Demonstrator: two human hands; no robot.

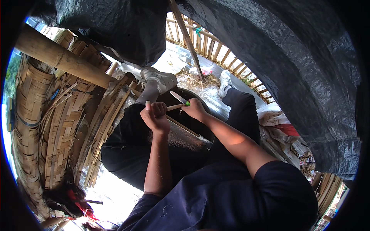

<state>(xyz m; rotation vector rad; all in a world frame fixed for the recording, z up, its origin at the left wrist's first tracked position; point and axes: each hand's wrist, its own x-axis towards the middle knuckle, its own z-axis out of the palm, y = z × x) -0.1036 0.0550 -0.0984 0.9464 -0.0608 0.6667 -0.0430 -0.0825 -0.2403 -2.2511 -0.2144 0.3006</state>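
Note:
My left hand [156, 117] is closed in a fist around a thin pale stick [175, 107], probably bamboo, with the thumb pointing up. The stick runs across from the fist to my right hand [195, 109]. That hand is closed around the green handle of a knife [178, 97], whose bright blade slants up and to the left, above the stick. Where blade and stick meet is hidden by my right fingers. Below both hands, another narrow strip [183, 126] lies slanting over my lap.
Rolled woven bamboo mats [32, 100] and long bamboo strips [110, 127] are stacked at the left, under a thick bamboo pole [65, 57]. Black plastic sheeting [293, 65] hangs at the right. A slatted bamboo fence [216, 48] stands beyond my shoes, with a leaning wooden stick [189, 40] before it.

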